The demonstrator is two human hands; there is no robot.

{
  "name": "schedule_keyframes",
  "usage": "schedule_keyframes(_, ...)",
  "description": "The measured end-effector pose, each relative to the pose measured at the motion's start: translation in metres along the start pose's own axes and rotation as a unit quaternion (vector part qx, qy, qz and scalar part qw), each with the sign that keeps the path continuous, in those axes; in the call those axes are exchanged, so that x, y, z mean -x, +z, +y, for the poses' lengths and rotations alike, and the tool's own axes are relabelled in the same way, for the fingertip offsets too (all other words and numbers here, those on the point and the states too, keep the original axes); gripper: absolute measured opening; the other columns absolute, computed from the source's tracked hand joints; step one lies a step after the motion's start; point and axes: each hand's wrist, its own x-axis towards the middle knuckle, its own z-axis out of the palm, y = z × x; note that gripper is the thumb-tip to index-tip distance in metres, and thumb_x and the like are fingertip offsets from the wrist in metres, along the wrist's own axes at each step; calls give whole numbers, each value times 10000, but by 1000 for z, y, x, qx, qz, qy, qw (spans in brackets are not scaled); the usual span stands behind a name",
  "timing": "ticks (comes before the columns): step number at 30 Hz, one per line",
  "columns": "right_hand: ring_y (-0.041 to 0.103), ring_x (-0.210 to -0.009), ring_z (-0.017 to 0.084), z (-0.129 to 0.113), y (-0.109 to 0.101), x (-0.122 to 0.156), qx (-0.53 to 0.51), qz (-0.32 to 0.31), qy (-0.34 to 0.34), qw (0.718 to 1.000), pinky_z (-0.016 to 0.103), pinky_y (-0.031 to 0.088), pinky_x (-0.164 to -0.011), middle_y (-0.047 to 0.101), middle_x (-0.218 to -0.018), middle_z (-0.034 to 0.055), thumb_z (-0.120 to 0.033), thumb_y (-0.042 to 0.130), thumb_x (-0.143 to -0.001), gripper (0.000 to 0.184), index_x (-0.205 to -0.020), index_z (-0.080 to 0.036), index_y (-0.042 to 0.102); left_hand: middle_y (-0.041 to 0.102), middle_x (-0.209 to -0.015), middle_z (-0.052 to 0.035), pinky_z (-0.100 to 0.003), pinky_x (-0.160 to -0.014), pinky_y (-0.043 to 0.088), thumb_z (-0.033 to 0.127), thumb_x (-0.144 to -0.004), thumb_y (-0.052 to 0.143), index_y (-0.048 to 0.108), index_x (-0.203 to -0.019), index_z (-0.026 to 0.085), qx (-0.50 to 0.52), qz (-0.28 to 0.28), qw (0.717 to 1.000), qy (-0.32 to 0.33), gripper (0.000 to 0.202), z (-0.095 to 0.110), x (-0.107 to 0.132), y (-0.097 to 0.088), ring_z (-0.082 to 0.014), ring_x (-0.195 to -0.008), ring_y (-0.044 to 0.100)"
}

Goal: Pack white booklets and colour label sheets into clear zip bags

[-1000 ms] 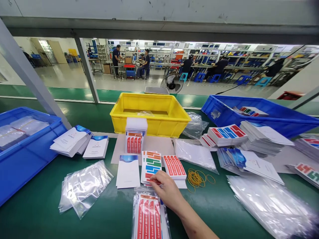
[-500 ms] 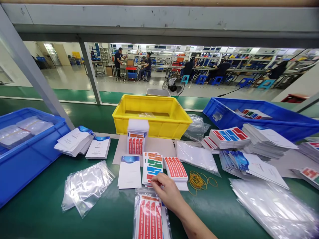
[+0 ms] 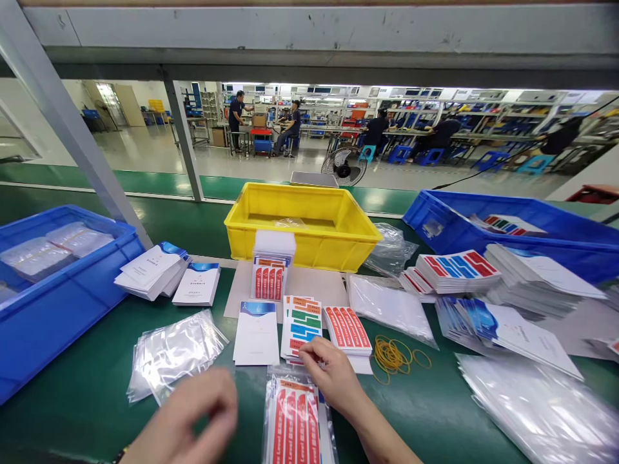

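Observation:
My right hand rests at the near edge of a stack of multicoloured label sheets, its fingertips pinched on the bottom of the top sheet. Beside that stack lie a white-and-blue booklet on the left and a stack of red label sheets on the right. A clear bag holding red label sheets lies just below the hand. My left hand hangs blurred in the lower left with its fingers curled, holding nothing visible, near a pile of empty clear bags.
A yellow bin stands behind the stacks, blue bins at the left and far right. Booklets, yellow rubber bands, more label stacks and clear bags cover the green table. Other people work far behind.
My left hand has come into view at the lower left. My right hand stays at the multicoloured stack. The camera has shifted slightly left.

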Motion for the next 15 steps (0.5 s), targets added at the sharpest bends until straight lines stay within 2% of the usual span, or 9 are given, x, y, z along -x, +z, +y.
schedule_keyframes(1, 537, -658, 156, 0, 0, 0, -1, 1, -1, 1000, 261, 413, -605, 576, -668, 21, -216, 451, -839, 191, -708, -186, 587, 562, -618, -41, -323, -570, 379, 461, -835, 351, 527, -628, 226, -147, 91, 983, -53, 359, -9, -13, -7, -190, -598, 506)
schedule_keyframes(2, 537, -656, 155, 0, 0, 0, -1, 0, -3, 1000, 261, 413, -604, 574, -666, 20, -219, 447, -842, 197, -704, -186, 583, 543, -581, -37, -320, -548, 346, 455, -832, 329, 486, -592, 215, -277, 150, 941, -122, 374, -20, -25, -15, -191, -561, 488)
schedule_keyframes(3, 536, -653, 154, 0, -1, 1, -1, -1, -4, 1000, 260, 413, -601, 571, -662, 19, -222, 444, -845, 203, -699, -187, 580, 550, -575, -43, -315, -534, 324, 455, -827, 318, 464, -586, 210, -353, 166, 901, -188, 373, -32, -36, -23, -201, -555, 494)
schedule_keyframes(4, 536, -650, 154, -1, -1, 1, -3, -2, -6, 1000, 260, 413, -599, 570, -660, 19, -223, 442, -847, 206, -695, -187, 578, 570, -587, -53, -306, -524, 311, 461, -815, 329, 457, -592, 206, -392, 156, 874, -241, 363, -45, -43, -30, -212, -559, 511)
schedule_keyframes(5, 536, -650, 154, -2, -1, 1, -5, -3, -6, 1000, 259, 414, -597, 571, -662, 19, -225, 441, -848, 208, -697, -188, 579, 587, -604, -60, -296, -522, 307, 462, -790, 372, 453, -598, 203, -410, 135, 859, -277, 333, -58, -48, -37, -222, -574, 532)
schedule_keyframes(7, 539, -652, 156, -3, 0, 1, -11, -5, -7, 1000, 259, 415, -594, 576, -667, 22, -230, 441, -849, 206, -705, -189, 582, 615, -649, -68, -280, -528, 304, 386, -780, 394, 446, -604, 202, -424, 113, 851, -290, 259, -78, -51, -48, -228, -621, 561)
schedule_keyframes(9, 542, -658, 160, -4, 0, 1, -17, -6, -6, 1000, 262, 417, -598, 581, -673, 25, -239, 443, -850, 205, -711, -190, 586, 623, -668, -67, -269, -534, 306, 306, -779, 386, 442, -595, 202, -423, 105, 853, -285, 219, -87, -47, -54, -220, -646, 572)
schedule_keyframes(12, 543, -655, 158, -6, 2, 1, -32, -13, 0, 999, 266, 421, -605, 577, -662, 25, -255, 442, -853, 229, -687, -187, 586, 619, -671, -53, -258, -542, 314, 270, -799, 349, 439, -596, 200, -418, 102, 861, -272, 233, -78, -41, -51, -201, -652, 572)
schedule_keyframes(15, 563, -690, 159, -10, 7, 4, -73, -44, -4, 996, 272, 442, -646, 595, -697, 35, -285, 439, -859, 261, -691, -178, 608, 600, -658, -22, -243, -551, 327, 295, -828, 317, 445, -633, 201, -385, 86, 894, -214, 251, -56, -40, -28, -175, -634, 556)
